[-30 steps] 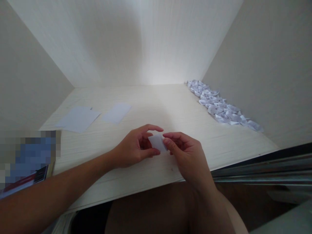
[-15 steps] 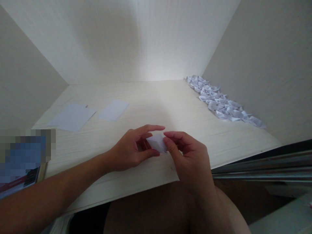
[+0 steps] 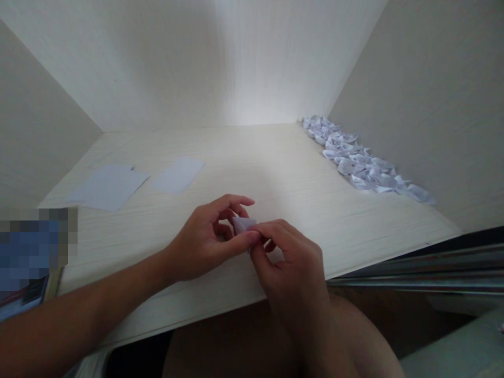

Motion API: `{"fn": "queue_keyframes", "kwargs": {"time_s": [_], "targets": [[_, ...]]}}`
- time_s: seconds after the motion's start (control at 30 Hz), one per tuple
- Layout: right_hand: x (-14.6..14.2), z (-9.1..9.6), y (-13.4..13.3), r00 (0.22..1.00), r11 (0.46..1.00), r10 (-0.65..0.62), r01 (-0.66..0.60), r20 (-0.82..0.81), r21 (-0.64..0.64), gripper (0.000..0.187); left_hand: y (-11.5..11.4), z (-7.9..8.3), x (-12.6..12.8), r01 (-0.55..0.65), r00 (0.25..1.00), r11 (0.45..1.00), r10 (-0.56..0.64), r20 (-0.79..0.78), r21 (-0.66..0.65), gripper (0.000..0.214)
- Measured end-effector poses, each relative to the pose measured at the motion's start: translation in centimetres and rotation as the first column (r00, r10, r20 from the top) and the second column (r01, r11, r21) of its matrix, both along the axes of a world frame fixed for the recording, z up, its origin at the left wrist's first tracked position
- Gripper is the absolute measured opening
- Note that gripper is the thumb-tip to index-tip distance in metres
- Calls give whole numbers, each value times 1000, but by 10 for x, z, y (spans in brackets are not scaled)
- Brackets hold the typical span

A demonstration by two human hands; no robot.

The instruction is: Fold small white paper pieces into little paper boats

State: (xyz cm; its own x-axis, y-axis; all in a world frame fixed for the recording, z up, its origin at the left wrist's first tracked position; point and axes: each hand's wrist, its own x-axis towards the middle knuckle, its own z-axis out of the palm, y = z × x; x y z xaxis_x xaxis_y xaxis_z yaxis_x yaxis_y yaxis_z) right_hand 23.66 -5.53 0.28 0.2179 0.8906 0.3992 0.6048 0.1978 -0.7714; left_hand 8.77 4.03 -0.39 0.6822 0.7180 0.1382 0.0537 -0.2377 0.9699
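A small folded piece of white paper (image 3: 243, 224) is held between both hands just above the front part of the white table. My left hand (image 3: 208, 236) grips it from the left, thumb against its near side and index finger stretched out above it. From the right, my right hand (image 3: 289, 257) pinches the paper's near right corner, thumb and index finger meeting close to the left thumb. The fingers cover much of the paper's lower part, so its full shape is hidden.
Two flat stacks or sheets of paper, a larger sheet (image 3: 108, 186) and a smaller sheet (image 3: 178, 175), lie on the table's left. A long heap of folded paper pieces (image 3: 354, 157) runs along the right wall (image 3: 425, 105). The table's front edge (image 3: 212, 316) is close to my legs.
My right hand has shifted left and lower, its fingers now pinching the paper's near corner beside the left thumb. The paper has turned and less of it shows. The view has moved slightly.
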Motion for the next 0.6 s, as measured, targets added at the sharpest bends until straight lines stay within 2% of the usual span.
{"fn": "queue_keyframes", "kwargs": {"time_s": [0.2,0.3,0.4,0.5,0.6], "targets": [[-2,-4,0,987,989,-127,118,-94,-93,6,0,-1,0,-34,999,998,34,-15,54,37],[1,-6,-1,961,975,-178,144,-212,-168,12,0,-2,0,-83,995,994,87,-51,68,38],[3,-8,-2,904,965,-186,94,-385,-245,18,-1,-2,1,-114,990,992,118,-78,60,36],[5,-8,-2,820,961,-147,-15,-553,-276,17,-1,-2,3,-120,990,991,124,-62,65,35],[6,-5,-2,768,960,-130,-61,-627,-273,13,-1,0,4,-135,990,989,137,-35,61,35]]}}
